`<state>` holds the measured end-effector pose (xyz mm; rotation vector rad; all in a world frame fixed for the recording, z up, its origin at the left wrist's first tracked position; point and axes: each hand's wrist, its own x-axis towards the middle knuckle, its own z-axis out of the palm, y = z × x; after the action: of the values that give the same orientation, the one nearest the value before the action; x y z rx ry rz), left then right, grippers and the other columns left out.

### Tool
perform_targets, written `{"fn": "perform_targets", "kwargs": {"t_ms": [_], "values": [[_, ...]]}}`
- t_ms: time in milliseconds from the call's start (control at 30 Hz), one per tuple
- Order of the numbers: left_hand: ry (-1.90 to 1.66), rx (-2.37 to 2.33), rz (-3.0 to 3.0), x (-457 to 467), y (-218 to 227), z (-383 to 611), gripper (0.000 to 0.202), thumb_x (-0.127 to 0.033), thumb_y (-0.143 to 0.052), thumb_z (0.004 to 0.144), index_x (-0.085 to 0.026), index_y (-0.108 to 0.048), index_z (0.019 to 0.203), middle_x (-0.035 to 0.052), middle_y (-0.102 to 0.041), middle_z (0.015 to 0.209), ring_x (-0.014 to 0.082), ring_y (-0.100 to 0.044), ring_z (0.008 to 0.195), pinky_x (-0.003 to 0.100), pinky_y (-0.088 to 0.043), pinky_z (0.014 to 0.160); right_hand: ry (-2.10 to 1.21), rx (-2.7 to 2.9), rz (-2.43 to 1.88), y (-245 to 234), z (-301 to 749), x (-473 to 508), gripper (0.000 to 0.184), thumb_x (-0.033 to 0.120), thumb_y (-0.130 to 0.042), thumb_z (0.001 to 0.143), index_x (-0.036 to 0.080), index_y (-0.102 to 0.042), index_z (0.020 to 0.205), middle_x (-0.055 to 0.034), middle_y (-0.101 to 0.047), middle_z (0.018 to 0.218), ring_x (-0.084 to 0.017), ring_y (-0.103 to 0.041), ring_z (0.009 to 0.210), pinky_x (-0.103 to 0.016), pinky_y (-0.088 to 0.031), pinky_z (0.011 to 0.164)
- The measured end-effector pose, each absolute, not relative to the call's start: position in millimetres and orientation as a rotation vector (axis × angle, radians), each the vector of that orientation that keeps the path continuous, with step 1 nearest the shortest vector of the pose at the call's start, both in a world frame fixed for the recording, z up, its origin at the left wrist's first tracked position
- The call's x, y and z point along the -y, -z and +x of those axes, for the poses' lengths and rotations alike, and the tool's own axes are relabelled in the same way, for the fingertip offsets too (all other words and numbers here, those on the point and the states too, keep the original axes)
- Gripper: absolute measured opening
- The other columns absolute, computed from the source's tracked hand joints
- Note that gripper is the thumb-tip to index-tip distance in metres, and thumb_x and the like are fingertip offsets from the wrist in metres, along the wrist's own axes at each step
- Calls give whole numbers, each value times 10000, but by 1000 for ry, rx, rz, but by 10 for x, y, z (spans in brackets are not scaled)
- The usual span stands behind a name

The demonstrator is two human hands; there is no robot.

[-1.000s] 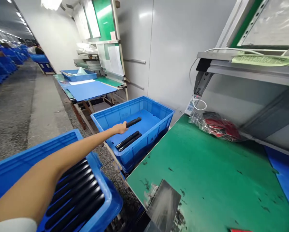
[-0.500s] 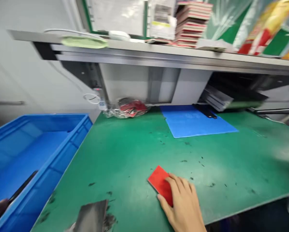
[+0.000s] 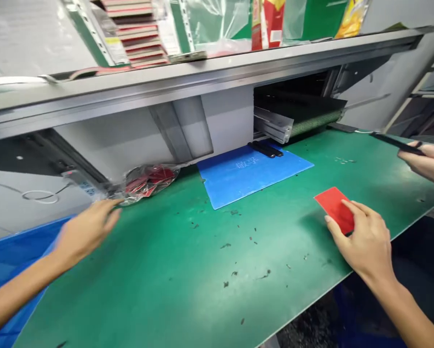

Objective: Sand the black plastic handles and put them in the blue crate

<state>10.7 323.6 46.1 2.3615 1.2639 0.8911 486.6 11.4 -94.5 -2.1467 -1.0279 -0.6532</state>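
My right hand (image 3: 365,237) holds a thin red rectangular pad (image 3: 335,205) between thumb and fingers, over the right part of the green table (image 3: 188,270). At the left, my left hand (image 3: 90,224) reaches over the table's far left corner with fingers stretched out and nothing visible in them. Its fingertips are beside a clear plastic bag (image 3: 150,181) with red pieces inside; whether they touch it I cannot tell.
Another person's hand (image 3: 429,162) holds a black strip (image 3: 396,143) at the right. A blue sheet (image 3: 253,174) lies at the back, with black strips (image 3: 266,149) on it. A blue bin (image 3: 24,261) stands left. A shelf (image 3: 202,72) overhangs the table.
The view has swung right. My right hand has moved right with the red pad, now lifted. A hand with a black strip at the bin is gone from there; my left hand is now by the bag.
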Motion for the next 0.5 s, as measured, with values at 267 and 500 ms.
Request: {"fn": "perform_targets", "kwargs": {"t_ms": [267,500], "values": [[-419,-815,2727,-3635,422,4010,585,-451,-499,991,-285,-410,1544,120,-345,1608,338,-333,1454,497,-280,1173,646,1059,-2258,980,5041,-120,613,609,-376,992,149,-515,1372,-194,-544,1383,-378,-544,1230,-527,-394,1016],[-381,-1096,2519,-3775,514,5615,530,-469,-584,963,-195,-528,1413,140,-438,1512,347,-410,1384,622,-314,1133,647,1143,-2206,1039,5082,-77,547,574,-408,1010,174,-489,1374,-183,-565,1342,-357,-560,1200,-506,-404,974]]}}
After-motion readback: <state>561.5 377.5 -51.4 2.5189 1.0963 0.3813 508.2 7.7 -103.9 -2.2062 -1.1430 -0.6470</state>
